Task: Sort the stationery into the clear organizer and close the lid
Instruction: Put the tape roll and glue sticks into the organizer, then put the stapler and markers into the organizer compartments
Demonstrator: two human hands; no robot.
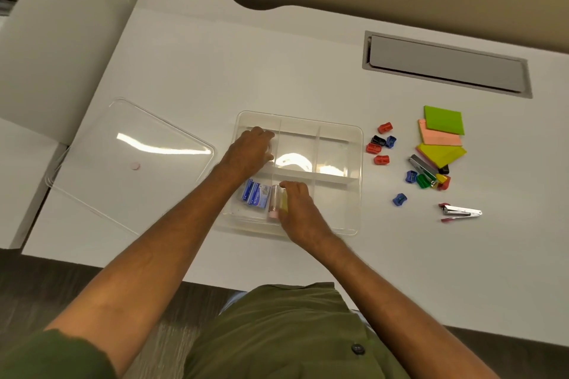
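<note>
The clear organizer [358, 163] with several compartments sits mid-desk, and its clear lid [129, 144] lies flat to its left. Small blue boxes [254, 192] stand in the front-left compartment. Beside them lies a clear tube with a pink end [273, 203]. My right hand [298, 212] is at the front-middle compartment, fingers closed on a yellow item [284, 204] next to that tube. My left hand [249, 151] is curled inside the back-left compartment, and what it holds is hidden. The other compartments look bare.
Right of the organizer lie small coloured sharpeners [381, 143], a stack of green, pink and yellow sticky notes [443, 120], a grey metal strip [423, 166], more sharpeners [423, 180], a lone blue sharpener [399, 199] and a red-handled stapler [460, 212]. A grey cable hatch [446, 64] sits at the back.
</note>
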